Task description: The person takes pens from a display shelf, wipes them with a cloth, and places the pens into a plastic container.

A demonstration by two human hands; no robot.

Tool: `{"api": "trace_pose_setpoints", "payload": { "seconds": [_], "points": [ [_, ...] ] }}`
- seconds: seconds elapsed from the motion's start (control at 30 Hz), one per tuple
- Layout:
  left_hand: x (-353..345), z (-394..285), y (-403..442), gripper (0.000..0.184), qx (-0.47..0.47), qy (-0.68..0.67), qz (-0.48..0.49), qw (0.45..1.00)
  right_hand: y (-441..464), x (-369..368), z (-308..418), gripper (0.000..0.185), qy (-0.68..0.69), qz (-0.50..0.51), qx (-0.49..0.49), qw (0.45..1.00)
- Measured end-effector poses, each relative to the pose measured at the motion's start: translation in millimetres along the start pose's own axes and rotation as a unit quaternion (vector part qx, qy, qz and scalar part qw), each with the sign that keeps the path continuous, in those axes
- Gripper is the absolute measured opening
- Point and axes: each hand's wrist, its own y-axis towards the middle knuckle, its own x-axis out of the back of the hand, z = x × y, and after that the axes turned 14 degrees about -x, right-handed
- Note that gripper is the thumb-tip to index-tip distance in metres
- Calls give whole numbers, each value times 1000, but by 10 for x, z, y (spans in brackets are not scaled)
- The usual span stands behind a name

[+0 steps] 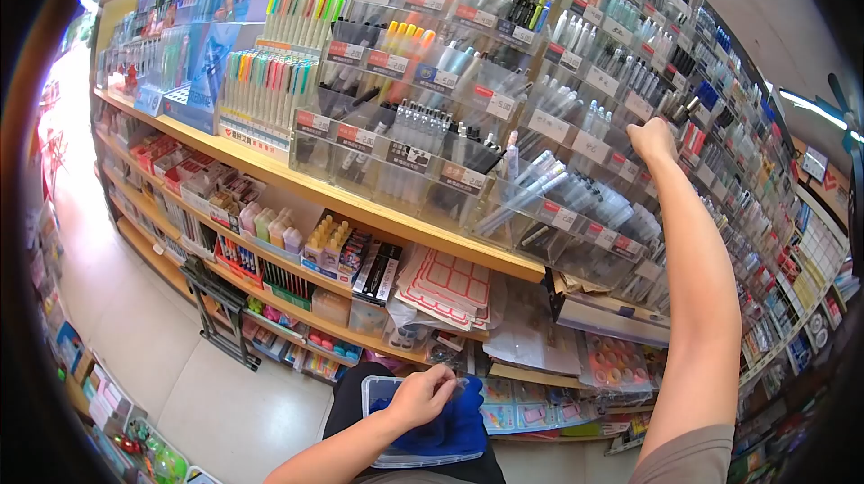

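My right hand reaches up to the tiered pen rack, its fingers curled closed beside a compartment of pens. Whatever is between those fingers is hidden. Low in front of my body, my left hand is bent closed above a clear plastic container at my lap. Dark blue cloth-like material bunches inside the container, right by the left fingers. I cannot make out what that hand pinches, if anything.
Clear acrylic trays of pens with price labels climb the display. Highlighter sets stand on the wooden shelf edge. Below lie red-framed label sheets and glue bottles. A dark folded stand leans against the lower shelves.
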Motion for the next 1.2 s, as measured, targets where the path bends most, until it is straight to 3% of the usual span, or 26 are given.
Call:
{"api": "trace_pose_setpoints", "payload": {
  "seconds": [0.33, 0.53, 0.73, 0.93, 1.2],
  "points": [
    [18, -12, 14, 11, -4, -6, -6, 1000, 348, -124, -50, 47, -67, 27, 97, 993],
    [25, 1, 15, 12, 4, -20, -5, 1000, 19, 18, -36, 45, -58, -21, 81, 995],
    [16, -7, 33, 11, 6, -25, -2, 1000, 188, -212, -206, 44, 64, -116, 140, 981],
    [3, 34, 32, 11, 15, -20, -1, 1000, 283, -285, -305, 39, 147, -129, 188, 962],
    [-22, 36, 57, 12, 17, -30, 0, 999, 303, -295, -232, 28, 236, -203, 185, 932]
  ]
}}
